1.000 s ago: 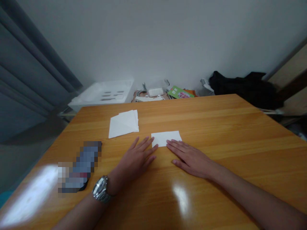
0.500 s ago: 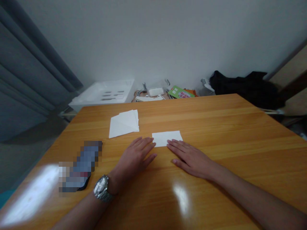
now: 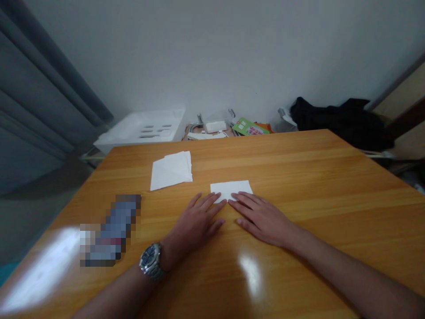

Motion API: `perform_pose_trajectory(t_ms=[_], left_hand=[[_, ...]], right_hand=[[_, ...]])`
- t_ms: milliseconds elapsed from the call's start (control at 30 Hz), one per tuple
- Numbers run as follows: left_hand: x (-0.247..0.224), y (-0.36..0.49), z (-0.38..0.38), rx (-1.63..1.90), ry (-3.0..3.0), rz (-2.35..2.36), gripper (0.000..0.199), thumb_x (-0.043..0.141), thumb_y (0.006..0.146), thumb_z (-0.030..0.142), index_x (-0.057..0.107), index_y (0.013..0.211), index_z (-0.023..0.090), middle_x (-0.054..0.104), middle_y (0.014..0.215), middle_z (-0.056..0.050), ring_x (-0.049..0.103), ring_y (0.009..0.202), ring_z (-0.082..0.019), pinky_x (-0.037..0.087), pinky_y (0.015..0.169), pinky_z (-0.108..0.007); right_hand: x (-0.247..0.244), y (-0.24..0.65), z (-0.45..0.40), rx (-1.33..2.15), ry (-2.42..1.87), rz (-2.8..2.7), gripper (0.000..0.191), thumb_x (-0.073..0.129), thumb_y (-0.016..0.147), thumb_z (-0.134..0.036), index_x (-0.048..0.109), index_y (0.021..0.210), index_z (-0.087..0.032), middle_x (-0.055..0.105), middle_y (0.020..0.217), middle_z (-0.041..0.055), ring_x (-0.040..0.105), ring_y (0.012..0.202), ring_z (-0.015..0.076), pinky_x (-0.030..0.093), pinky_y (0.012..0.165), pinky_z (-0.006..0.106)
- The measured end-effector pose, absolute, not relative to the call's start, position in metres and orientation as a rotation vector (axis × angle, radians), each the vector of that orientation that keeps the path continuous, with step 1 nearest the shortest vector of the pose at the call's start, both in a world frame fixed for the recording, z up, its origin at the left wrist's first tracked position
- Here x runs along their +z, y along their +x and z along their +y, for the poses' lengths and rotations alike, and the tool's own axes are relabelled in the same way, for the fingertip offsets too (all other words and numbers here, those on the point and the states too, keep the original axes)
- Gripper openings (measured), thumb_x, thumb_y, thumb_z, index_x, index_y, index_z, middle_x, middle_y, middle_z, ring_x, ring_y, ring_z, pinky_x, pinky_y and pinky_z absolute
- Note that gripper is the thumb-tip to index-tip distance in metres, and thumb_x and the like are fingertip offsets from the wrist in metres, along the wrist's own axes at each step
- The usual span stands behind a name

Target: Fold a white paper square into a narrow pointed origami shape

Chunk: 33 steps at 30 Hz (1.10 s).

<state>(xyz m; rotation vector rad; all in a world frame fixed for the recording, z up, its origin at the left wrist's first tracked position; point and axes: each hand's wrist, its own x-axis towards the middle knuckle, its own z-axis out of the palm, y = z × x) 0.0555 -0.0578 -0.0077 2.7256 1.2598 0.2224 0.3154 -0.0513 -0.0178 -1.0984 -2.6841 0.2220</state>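
Note:
A small white sheet of paper (image 3: 229, 186), faintly lined and possibly folded, lies flat on the wooden table (image 3: 299, 177). My left hand (image 3: 201, 221), with a metal watch (image 3: 152, 260) on its wrist, rests with fingers spread and fingertips on the paper's near left edge. On the near right part of the same paper lie the fingertips of my right hand (image 3: 262, 217), its fingers stretched out flat. Between the two hands the index fingertips almost meet. Parts of the paper's near edge are hidden under the fingers.
Several white paper sheets (image 3: 171, 170) lie stacked at the back left of the table. A phone-like object (image 3: 114, 230), blurred out, is at the left. Beyond the far edge are a white tray (image 3: 139, 128), a green packet (image 3: 249, 127) and black cloth (image 3: 341, 119).
My left hand has slid to the right, its fingertips now over the paper's near edge and close to my right hand. The right hand and paper have hardly moved.

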Motion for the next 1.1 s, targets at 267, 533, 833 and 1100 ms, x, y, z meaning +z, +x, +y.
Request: perform_pose_trajectory(t_ms=[267,533,833,1100], left_hand=[[-0.008,0.053,-0.057,0.231,2.705,1.263,0.048,0.044,0.103,0.041,0.043,0.149,0.029,0.041,0.157,-0.008,0.039,0.144,-0.026,0.021,0.122,-0.055],[-0.006,0.045,-0.055,0.23,2.701,1.292,0.043,0.046,0.102,0.039,0.05,0.144,0.03,0.047,0.153,-0.008,0.044,0.14,-0.027,0.019,0.12,-0.06],[-0.008,0.044,-0.053,0.279,2.702,1.293,0.041,0.048,0.102,0.037,0.052,0.142,0.031,0.049,0.151,-0.007,0.047,0.138,-0.027,0.017,0.121,-0.061],[-0.01,0.044,-0.053,0.27,2.712,1.279,0.043,0.048,0.102,0.039,0.05,0.143,0.03,0.048,0.152,-0.008,0.045,0.139,-0.028,0.016,0.121,-0.062]], right_hand=[[-0.011,0.341,-0.038,0.344,-1.134,-2.622,0.041,0.039,0.105,-0.036,0.06,0.139,-0.025,0.05,0.151,0.0084,0.045,0.14,0.0261,0.038,0.116,0.048],[-0.004,0.354,-0.031,0.453,-1.168,-2.595,0.042,0.038,0.105,-0.039,0.061,0.137,-0.026,0.052,0.15,0.0072,0.048,0.138,0.0261,0.04,0.115,0.049],[-0.003,0.365,-0.027,0.48,-1.241,-2.541,0.044,0.036,0.105,-0.039,0.063,0.135,-0.023,0.056,0.146,0.0068,0.057,0.13,0.0259,0.047,0.111,0.048],[-0.002,0.363,-0.028,0.388,-1.255,-2.585,0.045,0.035,0.105,-0.037,0.067,0.13,-0.018,0.06,0.141,0.0108,0.06,0.127,0.0265,0.048,0.109,0.048]])
